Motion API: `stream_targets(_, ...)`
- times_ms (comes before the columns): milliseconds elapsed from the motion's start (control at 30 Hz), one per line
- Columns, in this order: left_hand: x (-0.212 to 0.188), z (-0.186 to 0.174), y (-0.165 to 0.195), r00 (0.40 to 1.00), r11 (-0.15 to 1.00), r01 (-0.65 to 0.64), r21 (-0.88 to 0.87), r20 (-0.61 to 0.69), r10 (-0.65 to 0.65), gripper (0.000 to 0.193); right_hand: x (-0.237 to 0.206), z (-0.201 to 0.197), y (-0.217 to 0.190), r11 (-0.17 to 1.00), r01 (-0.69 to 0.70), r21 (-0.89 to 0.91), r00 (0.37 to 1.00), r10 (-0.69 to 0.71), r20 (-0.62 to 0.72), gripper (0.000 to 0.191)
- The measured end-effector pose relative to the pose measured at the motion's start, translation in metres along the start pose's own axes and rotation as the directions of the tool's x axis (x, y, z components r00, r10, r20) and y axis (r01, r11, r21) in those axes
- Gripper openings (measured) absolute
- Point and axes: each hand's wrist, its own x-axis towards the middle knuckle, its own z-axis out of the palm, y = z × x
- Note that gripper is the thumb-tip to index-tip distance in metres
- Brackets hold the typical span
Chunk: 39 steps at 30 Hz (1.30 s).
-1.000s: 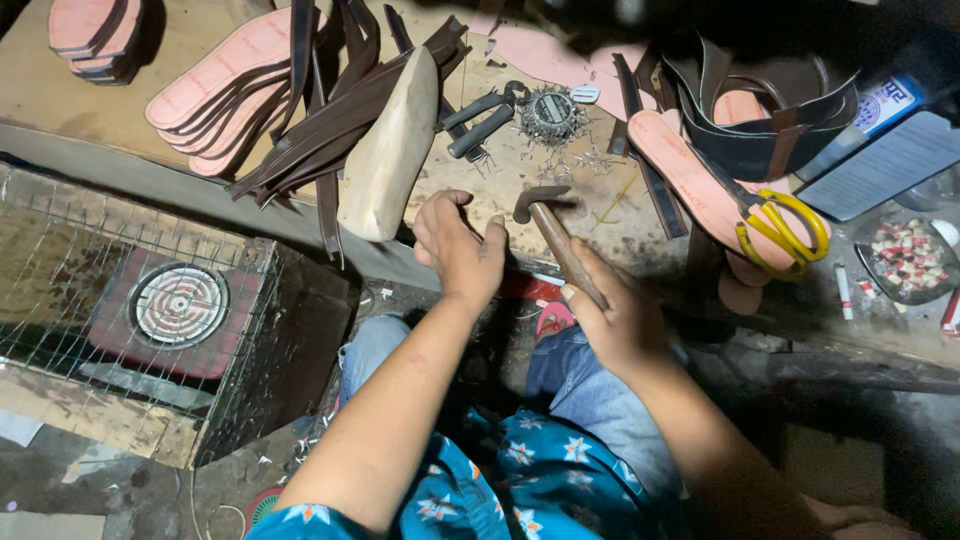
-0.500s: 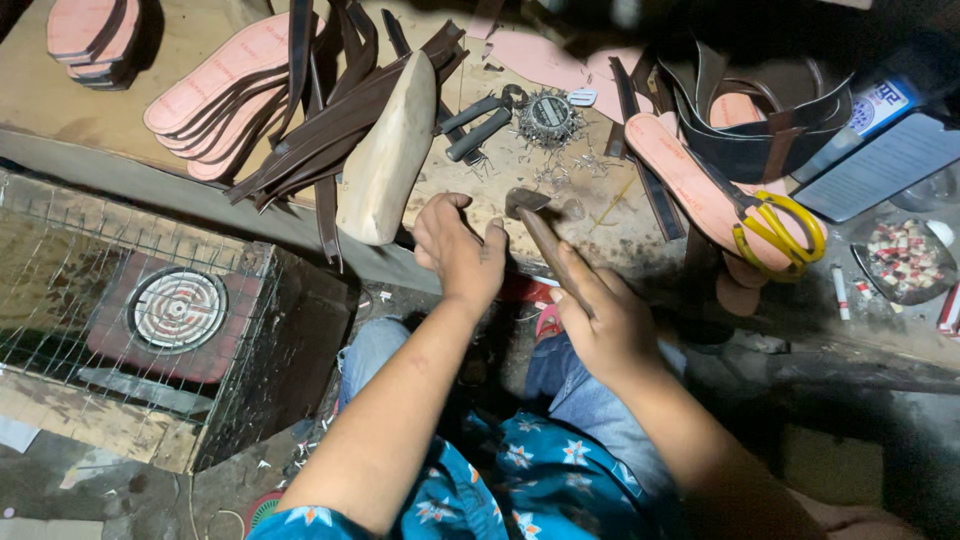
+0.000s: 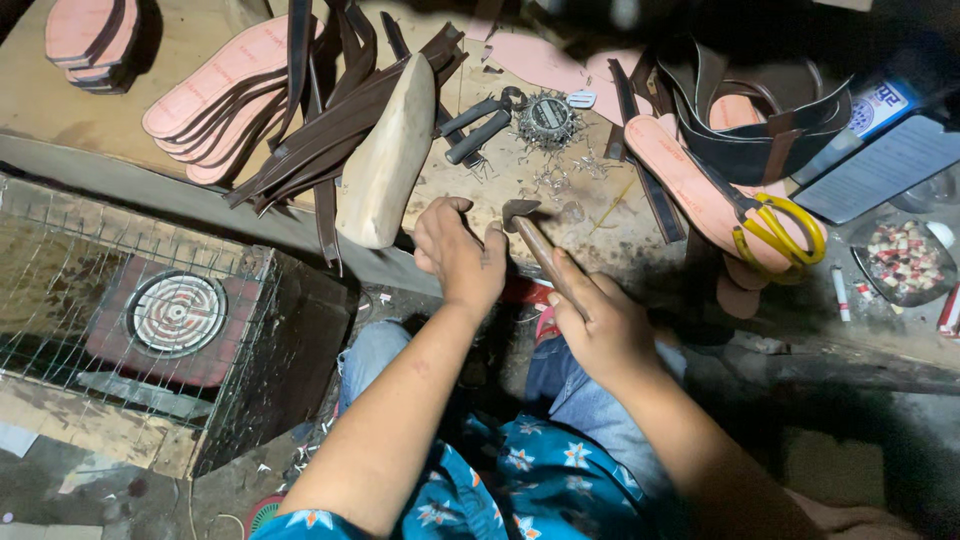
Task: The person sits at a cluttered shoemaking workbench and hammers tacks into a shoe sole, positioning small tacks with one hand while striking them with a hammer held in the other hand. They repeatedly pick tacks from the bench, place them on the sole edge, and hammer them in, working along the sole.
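My right hand (image 3: 598, 322) grips the wooden handle of a small hammer (image 3: 528, 232), whose metal head rests low on the worn wooden workbench (image 3: 520, 215). My left hand (image 3: 458, 255) lies curled just left of the hammer head, fingertips pinched at the bench surface; what it pinches is too small to see. A pale wooden shoe last (image 3: 385, 160) lies to the left of that hand, leaning over dark brown leather straps (image 3: 330, 125).
Pink insoles (image 3: 215, 95) are stacked at the back left. Pliers (image 3: 475, 125) and a pile of small nails (image 3: 548, 118) lie behind the hands. Yellow-handled scissors (image 3: 775, 225) rest on a strapped sandal at the right. An electric coil heater (image 3: 175, 315) sits in a wire cage below left.
The hammer head has dropped from its raised position to the bench beside my left fingertips. My left hand has stayed in the same spot.
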Motion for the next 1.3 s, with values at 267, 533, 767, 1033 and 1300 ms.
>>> stream_targets(267, 0.003, -0.01, -0.001, 0.997, 0.998, 0.019, -0.066, 0.072, -0.014, 0.057, -0.003, -0.003, 0.006, 0.999, -0.026, 0.025, 0.999, 0.027, -0.034, 0.054)
stream_targets(533, 0.004, -0.011, -0.001, 0.997, 0.996, 0.0, -0.086, 0.072, 0.006, 0.058, 0.0, -0.008, -0.003, 0.993, -0.065, 0.097, 0.998, 0.066, 0.003, 0.052)
stream_targets(767, 0.003, -0.008, -0.001, 0.998, 0.998, 0.013, -0.058, 0.065, -0.009, 0.056, 0.002, -0.008, -0.006, 1.0, 0.01, -0.016, 1.0, -0.01, 0.009, 0.051)
stream_targets(1033, 0.003, -0.006, -0.002, 0.997, 0.998, 0.03, -0.054, 0.077, -0.026, 0.055, -0.001, -0.002, -0.006, 0.995, 0.06, -0.083, 0.998, -0.062, -0.02, 0.051)
stream_targets(1300, 0.002, -0.008, -0.001, 0.998, 0.999, 0.016, -0.047, 0.067, -0.013, 0.055, 0.002, -0.006, -0.007, 0.999, -0.009, -0.05, 0.999, 0.011, 0.042, 0.051)
